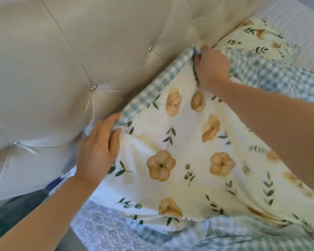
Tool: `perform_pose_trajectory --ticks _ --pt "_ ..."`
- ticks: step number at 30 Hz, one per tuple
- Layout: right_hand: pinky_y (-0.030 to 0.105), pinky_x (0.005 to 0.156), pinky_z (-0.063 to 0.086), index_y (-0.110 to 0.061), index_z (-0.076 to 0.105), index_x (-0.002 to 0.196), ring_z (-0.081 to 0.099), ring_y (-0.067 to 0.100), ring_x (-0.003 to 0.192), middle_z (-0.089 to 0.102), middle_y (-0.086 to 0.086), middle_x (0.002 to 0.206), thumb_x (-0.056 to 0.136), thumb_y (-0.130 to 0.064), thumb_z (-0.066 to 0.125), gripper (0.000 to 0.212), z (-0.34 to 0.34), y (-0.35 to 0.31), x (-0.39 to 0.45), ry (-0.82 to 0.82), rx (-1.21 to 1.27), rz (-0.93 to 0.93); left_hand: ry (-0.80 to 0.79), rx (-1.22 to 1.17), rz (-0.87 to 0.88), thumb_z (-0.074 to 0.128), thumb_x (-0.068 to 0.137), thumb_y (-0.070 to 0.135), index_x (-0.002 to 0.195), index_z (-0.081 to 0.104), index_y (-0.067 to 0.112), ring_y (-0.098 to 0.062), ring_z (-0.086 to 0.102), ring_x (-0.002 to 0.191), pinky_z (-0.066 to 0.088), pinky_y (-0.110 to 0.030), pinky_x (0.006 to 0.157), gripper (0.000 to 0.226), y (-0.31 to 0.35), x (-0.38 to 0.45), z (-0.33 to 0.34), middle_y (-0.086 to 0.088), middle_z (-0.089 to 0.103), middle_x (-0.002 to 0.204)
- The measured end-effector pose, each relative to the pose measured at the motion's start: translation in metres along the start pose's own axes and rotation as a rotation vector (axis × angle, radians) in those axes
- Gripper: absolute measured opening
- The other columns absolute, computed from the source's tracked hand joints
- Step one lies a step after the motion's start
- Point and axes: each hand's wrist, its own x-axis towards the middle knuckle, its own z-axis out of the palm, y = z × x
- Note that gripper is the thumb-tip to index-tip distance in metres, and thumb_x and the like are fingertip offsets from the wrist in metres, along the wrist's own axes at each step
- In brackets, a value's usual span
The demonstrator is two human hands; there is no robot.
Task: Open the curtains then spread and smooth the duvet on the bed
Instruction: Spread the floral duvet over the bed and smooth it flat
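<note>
The duvet [179,151] is cream with tan flowers and green leaves, and its underside is blue-and-white gingham. It lies across the bed, with its top edge against the headboard. My left hand [96,149] pinches that folded edge at the near corner, thumb on the floral side. My right hand [209,67] grips the same edge further along, bunching the fabric close to the headboard. Between my hands the gingham edge runs taut. Another floral part [257,38] lies beyond my right hand. No curtains are in view.
A beige tufted headboard [62,60] with shiny buttons fills the upper left. A pale patterned bed sheet [105,227] shows at the bottom, and a white textured cover [297,24] at the top right. Something dark lies at the lower left beside the bed [16,214].
</note>
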Motion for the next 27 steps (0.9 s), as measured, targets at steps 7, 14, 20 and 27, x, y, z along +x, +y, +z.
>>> perform_pose_trajectory --ticks 7,14,20,27 --pt "0.046 0.104 0.043 -0.021 0.01 0.154 0.046 0.037 0.129 0.037 0.019 0.149 0.101 -0.021 0.044 0.063 0.053 -0.031 0.01 -0.585 0.517 0.276 -0.302 0.447 0.379 0.063 0.08 0.007 0.121 0.062 0.012 -0.041 0.045 0.121 0.035 -0.05 0.098 0.041 -0.022 0.013 0.04 -0.015 0.048 0.14" --pt "0.034 0.058 0.045 -0.026 0.005 0.156 0.055 0.026 0.074 0.058 0.013 0.087 0.088 0.004 0.052 0.088 0.052 -0.003 -0.083 -0.632 0.291 -0.159 -0.813 0.547 0.196 0.088 0.052 0.005 0.108 0.068 -0.006 -0.045 0.062 0.108 0.052 -0.061 0.081 0.06 -0.056 -0.059 0.081 -0.024 0.064 0.121" --pt "0.042 0.079 0.051 -0.018 0.053 0.116 0.057 0.026 0.096 0.058 0.007 0.109 0.096 -0.013 0.046 0.022 0.04 0.111 -0.23 -0.566 0.241 -0.325 -0.634 0.314 0.322 0.079 0.048 -0.012 0.134 0.045 0.0 -0.039 0.061 0.113 0.05 -0.053 0.091 0.093 -0.019 -0.087 0.068 -0.022 0.058 0.13" --pt "0.029 0.079 0.048 -0.023 0.051 0.105 0.054 0.012 0.084 0.056 -0.008 0.099 0.089 -0.067 0.023 0.055 -0.002 0.207 -0.358 -0.857 0.075 -0.181 -0.774 0.134 0.578 0.072 0.069 0.008 0.131 0.056 0.012 -0.029 0.049 0.129 0.027 -0.045 0.109 0.064 0.043 -0.153 0.057 -0.008 0.055 0.137"
